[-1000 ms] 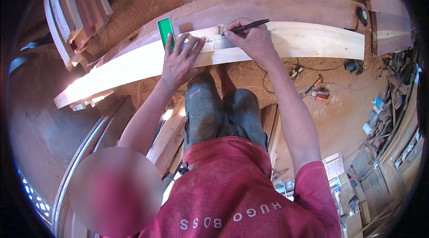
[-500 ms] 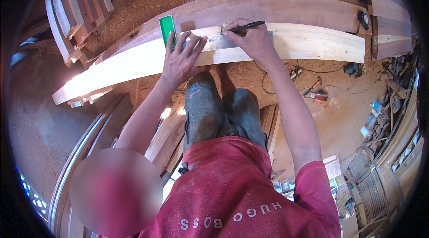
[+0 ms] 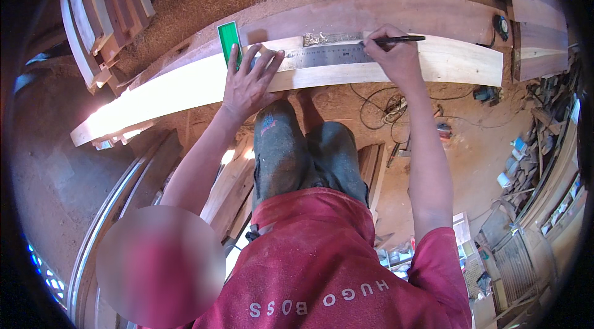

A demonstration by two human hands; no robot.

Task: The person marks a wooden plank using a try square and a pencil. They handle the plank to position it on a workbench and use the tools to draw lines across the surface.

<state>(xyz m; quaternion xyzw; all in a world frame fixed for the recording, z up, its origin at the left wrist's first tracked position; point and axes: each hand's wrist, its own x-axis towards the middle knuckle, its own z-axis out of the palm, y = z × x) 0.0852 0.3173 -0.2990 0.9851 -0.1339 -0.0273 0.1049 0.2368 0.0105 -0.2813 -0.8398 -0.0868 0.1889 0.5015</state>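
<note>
Sawdust-covered workshop floor [image 3: 495,143], pale plank [image 3: 458,60] lying across, steel ruler [image 3: 328,55] flat on the plank, left hand [image 3: 247,81] fingers spread pressing the ruler's green-handled end [image 3: 229,37], right hand [image 3: 396,57] fingers pinched on pencil [image 3: 399,39] at ruler's upper edge, curved boards [image 3: 105,7] stacked upper left.

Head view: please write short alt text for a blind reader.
A person's left hand presses a metal ruler flat on a pale wooden plank, while the right hand holds a dark pencil at the ruler's edge.
</note>
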